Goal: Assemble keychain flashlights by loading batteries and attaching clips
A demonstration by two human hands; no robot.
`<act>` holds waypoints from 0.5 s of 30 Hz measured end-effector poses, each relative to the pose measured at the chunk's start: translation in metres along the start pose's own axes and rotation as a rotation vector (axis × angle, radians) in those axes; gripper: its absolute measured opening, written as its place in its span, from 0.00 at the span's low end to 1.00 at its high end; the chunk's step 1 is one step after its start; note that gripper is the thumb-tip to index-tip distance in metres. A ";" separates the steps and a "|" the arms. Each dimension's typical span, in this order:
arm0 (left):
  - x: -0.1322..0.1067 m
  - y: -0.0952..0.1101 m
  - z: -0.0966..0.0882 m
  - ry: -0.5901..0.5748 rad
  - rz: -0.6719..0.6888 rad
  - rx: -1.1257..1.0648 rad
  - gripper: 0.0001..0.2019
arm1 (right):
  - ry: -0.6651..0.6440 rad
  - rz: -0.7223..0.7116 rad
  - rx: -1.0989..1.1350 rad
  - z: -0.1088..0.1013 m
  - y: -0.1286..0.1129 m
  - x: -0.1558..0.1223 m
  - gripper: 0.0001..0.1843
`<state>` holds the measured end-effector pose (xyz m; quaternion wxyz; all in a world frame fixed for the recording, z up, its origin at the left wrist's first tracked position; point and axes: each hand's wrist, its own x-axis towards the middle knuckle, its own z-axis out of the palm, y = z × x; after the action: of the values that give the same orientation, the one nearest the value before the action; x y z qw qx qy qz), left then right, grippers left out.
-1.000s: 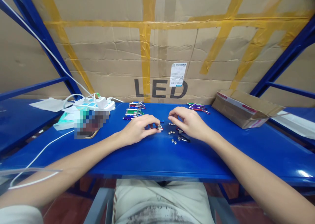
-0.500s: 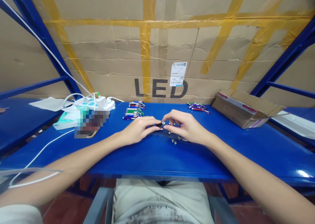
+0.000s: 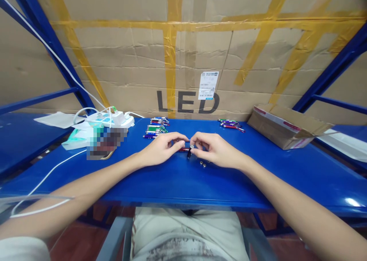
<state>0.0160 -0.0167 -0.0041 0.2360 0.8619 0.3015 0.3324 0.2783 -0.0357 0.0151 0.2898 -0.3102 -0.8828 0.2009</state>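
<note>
Right hand (image 3: 218, 149): thumb-finger pinch on dark cylinder (image 3: 189, 154) between hands, silver end up, probably for control. Left hand (image 3: 162, 149): part-curled at red penlight (image 3: 184, 149), can't tell if gripping. Silver discs (image 3: 203, 164) beside right, likely for short reach. Carabiner penlights (image 3: 153, 130) rowed beyond left.

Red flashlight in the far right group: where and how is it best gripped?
Mid-barrel, I'd judge, from the near side: the red flashlight lies crosswise at the front of its group, and its clip trails off the right end, leaving the barrel's middle free.
</note>
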 end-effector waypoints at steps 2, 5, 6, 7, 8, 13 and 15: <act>0.000 -0.002 0.000 0.008 -0.020 0.011 0.13 | -0.076 -0.032 -0.051 0.002 0.002 0.001 0.03; 0.000 -0.003 0.001 -0.041 -0.032 0.011 0.11 | -0.107 -0.078 -0.100 0.006 0.005 0.001 0.06; 0.000 -0.003 0.002 -0.069 -0.028 0.009 0.11 | -0.098 -0.086 -0.104 0.006 0.005 0.001 0.07; -0.001 -0.003 0.003 -0.099 -0.021 0.006 0.10 | -0.086 -0.093 -0.106 0.007 0.006 0.001 0.06; -0.001 -0.002 0.003 -0.129 -0.012 -0.003 0.10 | -0.074 -0.101 -0.107 0.007 0.006 0.001 0.05; -0.001 0.000 0.003 -0.189 0.040 -0.027 0.10 | -0.014 -0.184 -0.137 0.007 0.004 -0.001 0.04; 0.000 0.000 0.002 -0.168 0.067 -0.009 0.09 | 0.002 -0.224 -0.145 0.007 0.003 -0.002 0.06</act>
<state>0.0173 -0.0171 -0.0061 0.2530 0.8953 0.2500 0.2681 0.2765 -0.0362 0.0076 0.2880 -0.2301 -0.9239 0.1028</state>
